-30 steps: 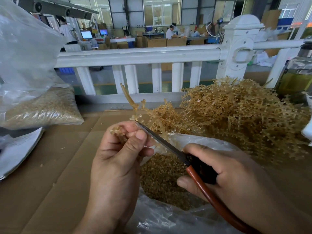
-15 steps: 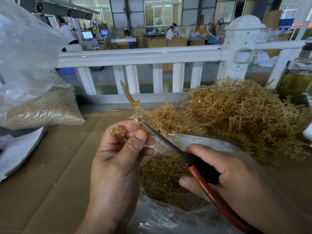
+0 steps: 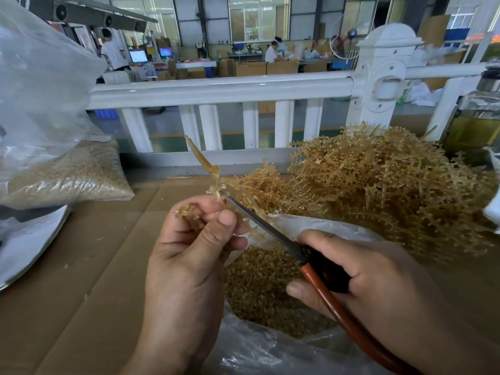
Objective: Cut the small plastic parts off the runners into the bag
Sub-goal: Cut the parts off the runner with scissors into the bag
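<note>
Moved: hardly anything since a second ago; the scissors (image 3: 270,232) tip has slid a touch to the right, off the left index finger, and the runner (image 3: 204,161) leans much as it did
Left hand (image 3: 189,266): fingers (image 3: 224,220) curled tight round the lower end of the runner, thumb pressed over it, with a cluster of uncut bits poking out past the knuckles
Right hand (image 3: 365,280): fingers (image 3: 327,240) wrapped round the black and red-brown handles of the scissors; the blades look together or nearly so, though I cannot tell for sure
Key relation: the blade tip lies just right of the stem, directly above the left fingertips; the blade runs from lower right to upper left, while the runner's long axis rises from the fist up and to the left, so the two meet at a slant
Runner: thin, amber, see-through stem ending in a tapered spike, with a few short side branches near the blade tip
Bag (image 3: 257,347): clear plastic, mouth open right under both hands, holding a bed of cut small parts (image 3: 265,288)
Waiting stock: a tangled pile (image 3: 378,190) of runners behind the bag on the cardboard-covered counter (image 3: 81,293)
Judgement: the next snip looks due at those side branches, close to the left fingertips, so care is needed
</note>
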